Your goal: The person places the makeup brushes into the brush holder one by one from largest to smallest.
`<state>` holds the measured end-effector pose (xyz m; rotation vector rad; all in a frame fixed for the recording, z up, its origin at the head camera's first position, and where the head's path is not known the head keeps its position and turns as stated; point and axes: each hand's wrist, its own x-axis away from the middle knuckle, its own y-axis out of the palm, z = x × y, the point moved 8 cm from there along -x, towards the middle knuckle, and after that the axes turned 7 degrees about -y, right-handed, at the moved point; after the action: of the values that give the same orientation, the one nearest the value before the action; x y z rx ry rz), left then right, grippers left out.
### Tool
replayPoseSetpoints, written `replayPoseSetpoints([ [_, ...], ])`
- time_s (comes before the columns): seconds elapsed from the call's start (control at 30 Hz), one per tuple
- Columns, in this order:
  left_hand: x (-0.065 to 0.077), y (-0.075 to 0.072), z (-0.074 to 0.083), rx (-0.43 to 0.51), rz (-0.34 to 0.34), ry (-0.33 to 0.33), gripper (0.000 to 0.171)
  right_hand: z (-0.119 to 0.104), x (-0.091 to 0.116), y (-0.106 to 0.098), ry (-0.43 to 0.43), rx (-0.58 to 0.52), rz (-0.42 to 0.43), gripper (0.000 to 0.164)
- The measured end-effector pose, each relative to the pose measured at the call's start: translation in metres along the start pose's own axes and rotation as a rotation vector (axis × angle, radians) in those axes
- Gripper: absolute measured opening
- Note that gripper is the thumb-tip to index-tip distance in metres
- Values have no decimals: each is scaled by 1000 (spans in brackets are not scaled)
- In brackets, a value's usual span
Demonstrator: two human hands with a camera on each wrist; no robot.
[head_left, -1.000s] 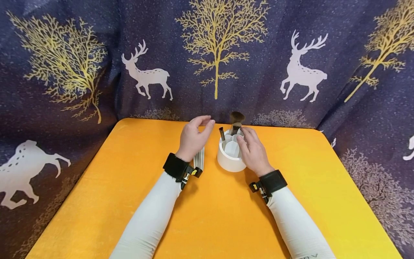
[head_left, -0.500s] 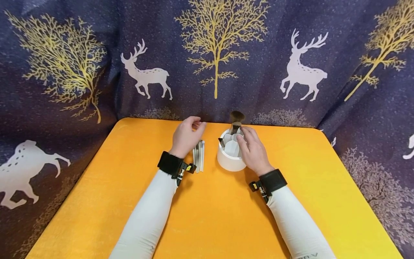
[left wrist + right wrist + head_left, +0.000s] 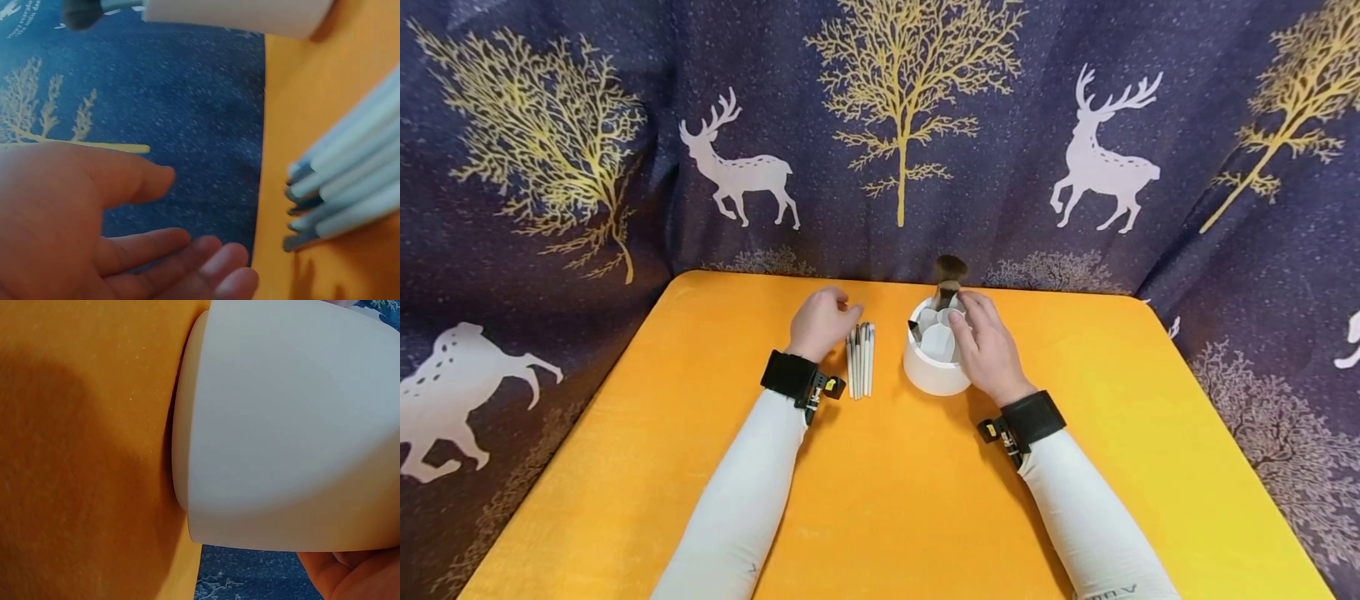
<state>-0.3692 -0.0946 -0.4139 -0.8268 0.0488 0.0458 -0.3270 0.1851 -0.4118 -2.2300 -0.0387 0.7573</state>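
My left hand (image 3: 822,323) hovers beside a row of slim makeup brushes (image 3: 861,360) with pale handles, lying side by side on the table. Nothing is between its thumb and loosely bent fingers in the left wrist view, and the brushes (image 3: 356,169) lie apart from it. My right hand (image 3: 991,350) grips the round white brush holder (image 3: 934,379) at its right side, thumb on the rim. Inside the divided holder, fluffy brown makeup brushes (image 3: 951,268) stand at the back. A small dark-tipped brush (image 3: 914,330) leans at the left. The right fingers partly hide the rim.
An orange cloth covers the table (image 3: 895,500). Close behind its far edge hangs a dark blue curtain (image 3: 850,242) with printed deer and trees, which also runs along both sides.
My left hand has moved left and a little toward me, away from the holder, uncovering the row of brushes. The small brush has sunk lower in the holder. My right hand stays put.
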Motion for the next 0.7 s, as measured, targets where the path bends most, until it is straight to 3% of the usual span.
replayPoseSetpoints([
  [0.17, -1, 7, -13, -63, -52, -61, 47, 0, 1, -1, 4, -6, -4, 62],
  [0.3, -4, 14, -20, -83, -95, -103, 35, -1, 1, -1, 2, -9, -3, 62],
  [0.47, -6, 24, -27, -85, -178, -151, 57, 0, 0, 0, -3, 0, -1, 60],
  [0.7, -8, 31, -28, -119, -191, -167, 52, 1, 0, 0, -6, 4, 3, 60],
])
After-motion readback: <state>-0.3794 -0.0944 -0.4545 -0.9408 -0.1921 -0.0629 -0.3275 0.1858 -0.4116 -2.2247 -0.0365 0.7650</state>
